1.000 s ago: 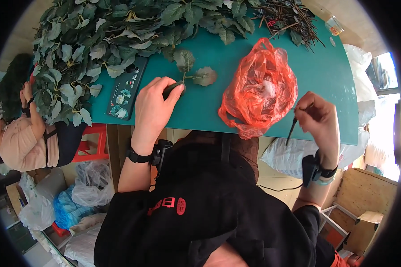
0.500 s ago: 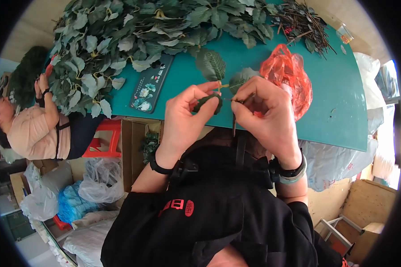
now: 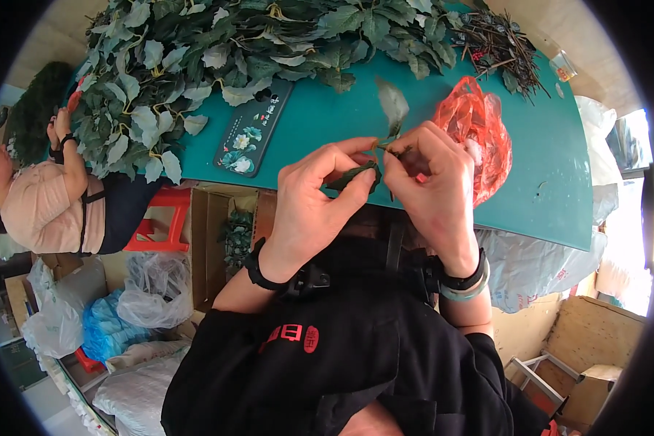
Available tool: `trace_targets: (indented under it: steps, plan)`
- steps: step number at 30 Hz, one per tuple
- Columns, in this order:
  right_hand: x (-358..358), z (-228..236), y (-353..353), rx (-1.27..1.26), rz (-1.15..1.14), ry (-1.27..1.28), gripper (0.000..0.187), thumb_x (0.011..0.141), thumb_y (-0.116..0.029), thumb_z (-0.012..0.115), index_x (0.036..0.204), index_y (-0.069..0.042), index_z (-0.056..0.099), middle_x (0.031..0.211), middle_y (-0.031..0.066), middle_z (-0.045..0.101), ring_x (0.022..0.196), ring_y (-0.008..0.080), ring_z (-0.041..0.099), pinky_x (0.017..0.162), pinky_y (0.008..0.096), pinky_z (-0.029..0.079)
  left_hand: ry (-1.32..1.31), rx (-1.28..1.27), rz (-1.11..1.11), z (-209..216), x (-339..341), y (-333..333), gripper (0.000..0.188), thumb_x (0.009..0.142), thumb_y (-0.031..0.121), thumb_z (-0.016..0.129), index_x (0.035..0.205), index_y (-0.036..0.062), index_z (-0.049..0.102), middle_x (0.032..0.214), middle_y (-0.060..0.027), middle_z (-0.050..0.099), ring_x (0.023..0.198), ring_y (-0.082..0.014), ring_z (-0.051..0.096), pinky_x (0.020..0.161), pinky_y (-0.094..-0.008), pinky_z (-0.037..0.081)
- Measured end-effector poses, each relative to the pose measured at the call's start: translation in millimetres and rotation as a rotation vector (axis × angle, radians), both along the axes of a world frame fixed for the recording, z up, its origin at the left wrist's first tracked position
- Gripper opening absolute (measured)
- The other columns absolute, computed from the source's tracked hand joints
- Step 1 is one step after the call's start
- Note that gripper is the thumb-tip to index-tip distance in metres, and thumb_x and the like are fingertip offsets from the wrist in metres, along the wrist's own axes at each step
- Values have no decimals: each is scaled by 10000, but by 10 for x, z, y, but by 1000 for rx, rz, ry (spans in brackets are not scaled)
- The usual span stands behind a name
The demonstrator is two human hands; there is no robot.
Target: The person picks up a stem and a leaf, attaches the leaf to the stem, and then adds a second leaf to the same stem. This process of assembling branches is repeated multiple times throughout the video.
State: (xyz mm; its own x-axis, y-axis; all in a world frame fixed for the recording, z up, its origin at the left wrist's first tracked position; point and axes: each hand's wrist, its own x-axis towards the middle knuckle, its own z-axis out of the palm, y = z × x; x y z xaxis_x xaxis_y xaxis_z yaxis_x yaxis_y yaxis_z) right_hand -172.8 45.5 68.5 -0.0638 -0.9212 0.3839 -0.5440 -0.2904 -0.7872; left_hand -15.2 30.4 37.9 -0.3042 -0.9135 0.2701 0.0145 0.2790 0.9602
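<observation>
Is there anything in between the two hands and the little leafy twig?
No. Both the left hand and the right hand already pinch the leafy twig directly, fingertips on its stem and leaves. The red plastic bag lies behind the right hand, and the phone sits off to the left.

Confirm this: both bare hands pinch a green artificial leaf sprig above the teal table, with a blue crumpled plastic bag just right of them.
Wrong colour: the head view shows the crumpled plastic bag is orange-red. The left hand and right hand do pinch the green artificial leaf sprig above the teal table.
</observation>
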Motion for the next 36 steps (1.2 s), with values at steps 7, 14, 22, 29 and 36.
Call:
trace_targets:
  steps: [7, 14, 22, 29, 36]
  plan:
    - [44, -40, -15, 21, 2, 25, 68, 765, 28, 641, 769, 23, 574, 725, 44, 561, 586, 86, 571, 538, 218, 436, -26, -6, 11, 5, 19, -1, 81, 816, -55, 614, 792, -26, 542, 1134, -199, 622, 955, -189, 622, 806, -294, 510]
    - [49, -56, -6, -16, 6, 22, 72, 768, 40, 640, 792, 26, 574, 743, 47, 553, 612, 92, 570, 542, 212, 430, 257, 139, -102, 17, 115, -59, 131, 857, 86, 668, 839, 1, 570, 1100, -168, 640, 896, -161, 629, 629, -219, 463]
    - [119, -71, 3, -29, 86, -56, 84, 760, 61, 638, 793, 26, 569, 755, 43, 547, 627, 89, 542, 539, 211, 423, 527, 411, -67, -259, 53, -170, 123, 857, 81, 666, 941, 1, 626, 913, -90, 662, 711, -103, 573, 555, -204, 399]
    - [123, -65, -33, -46, 97, -45, 79, 747, 55, 641, 777, 28, 574, 710, 43, 502, 594, 101, 518, 519, 227, 400, 493, 394, -58, -264, 54, -172, 141, 837, 57, 681, 953, -18, 649, 844, -69, 639, 670, -113, 549, 586, -218, 433]
    - [172, -7, -42, -33, 92, -14, 88, 733, 40, 650, 757, 32, 566, 676, 54, 452, 558, 136, 469, 496, 257, 359, 499, 332, -25, -252, 46, -162, 157, 828, 49, 687, 957, -31, 647, 850, -78, 637, 693, -130, 562, 639, -232, 458]
